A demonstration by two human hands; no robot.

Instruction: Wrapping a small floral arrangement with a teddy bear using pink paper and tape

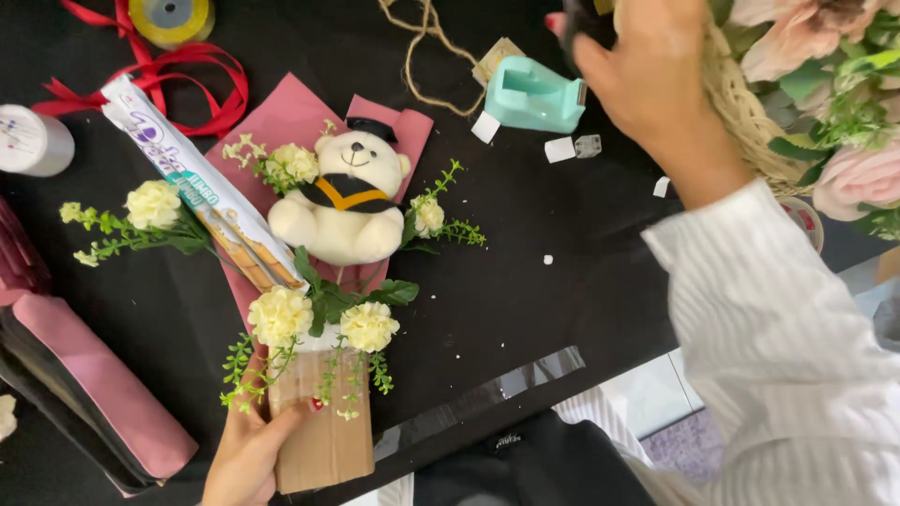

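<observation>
Left hand: the left hand [251, 448] was at the lower edge of the view, its fingers and thumb closed around the cardboard base [323, 440] of a small bouquet, gripping it from the left side.
Bouquet: the bouquet [323, 309] lay flat on the black table [525, 244], base toward the person, top pointing away.
Bear: a white plush bear [343, 201] in a black cap and gown sat at the bouquet's middle, resting on pink wrapping paper [281, 122].
Flowers: cream artificial flowers [279, 317] with green sprigs sat just below the bear, above the cardboard; more of them spread to the left [153, 204] and right of it.
Snack pack: a long white packet of biscuit sticks [187, 178] lay slanted, touching the bear's left side.
Right hand: the right hand [647, 75] was stretched to the far side of the table, above the mint-green tape dispenser [532, 94]; it seemed to hold something dark, but whether it was clenched or loose could not be told.
Sleeve: a white striped sleeve [778, 337] covered that arm.
Surroundings: red ribbon [178, 70] and a yellow spool [171, 17] lay at the top left, twine [422, 56] near the dispenser, a wicker basket of pink flowers [825, 103] at the right, well apart from the bouquet.
</observation>
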